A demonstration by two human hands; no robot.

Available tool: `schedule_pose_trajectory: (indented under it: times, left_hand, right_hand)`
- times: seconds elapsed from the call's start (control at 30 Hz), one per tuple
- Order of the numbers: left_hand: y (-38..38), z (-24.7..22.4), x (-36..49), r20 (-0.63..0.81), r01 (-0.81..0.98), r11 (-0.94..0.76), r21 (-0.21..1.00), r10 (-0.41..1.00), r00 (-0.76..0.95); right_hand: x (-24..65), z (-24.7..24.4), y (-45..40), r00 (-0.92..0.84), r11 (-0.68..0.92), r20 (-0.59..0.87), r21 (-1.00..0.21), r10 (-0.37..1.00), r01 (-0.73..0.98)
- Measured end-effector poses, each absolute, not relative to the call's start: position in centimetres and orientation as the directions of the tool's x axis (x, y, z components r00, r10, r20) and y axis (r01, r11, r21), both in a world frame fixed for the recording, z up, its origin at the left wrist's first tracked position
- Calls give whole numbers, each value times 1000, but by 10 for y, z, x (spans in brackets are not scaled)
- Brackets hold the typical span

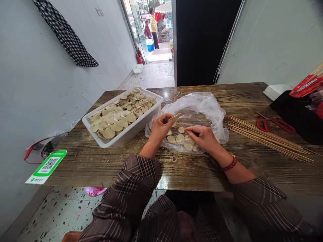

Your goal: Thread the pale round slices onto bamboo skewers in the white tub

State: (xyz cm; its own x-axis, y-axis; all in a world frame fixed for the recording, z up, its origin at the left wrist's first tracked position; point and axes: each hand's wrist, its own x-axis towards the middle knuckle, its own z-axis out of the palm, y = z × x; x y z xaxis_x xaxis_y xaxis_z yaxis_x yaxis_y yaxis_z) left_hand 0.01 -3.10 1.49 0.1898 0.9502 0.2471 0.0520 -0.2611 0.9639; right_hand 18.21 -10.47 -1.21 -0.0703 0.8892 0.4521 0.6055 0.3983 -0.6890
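Observation:
My left hand (161, 127) pinches a pale round slice (176, 117) above a clear plastic bag (202, 102). To its right, my right hand (202, 136) has its fingers closed on the end of a thin wooden skewer (181, 125), which points toward the slice. Several loose pale slices (188, 145) lie on the bag beneath and between my hands. A white tray (121, 138) at the left is heaped with skewered slices (114, 121).
Bare skewers (267, 139) and red-handled scissors (262, 125) lie on the wooden table (101, 168) at the right, beside a black holder (290, 117). A green code card (49, 167) is at the left edge. Two people stand beyond the doorway.

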Motion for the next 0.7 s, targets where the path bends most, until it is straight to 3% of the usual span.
schedule_pose_trajectory:
  times: [0.2, 0.43, 0.7]
  left_hand:
    - [-35, 16, 3, 207, 53, -224, 973, 952, 224]
    - [-29, 10, 1, 48, -273, 12, 962, 977, 209]
    - [-27, 9, -1, -33, -360, 131, 924, 963, 266]
  right_hand:
    - [182, -13, -104, -60, 414, 481, -677, 875, 608]
    - [180, -9, -106, -74, 457, 519, -664, 851, 592]
    - [182, -13, -105, -79, 456, 520, -655, 851, 603]
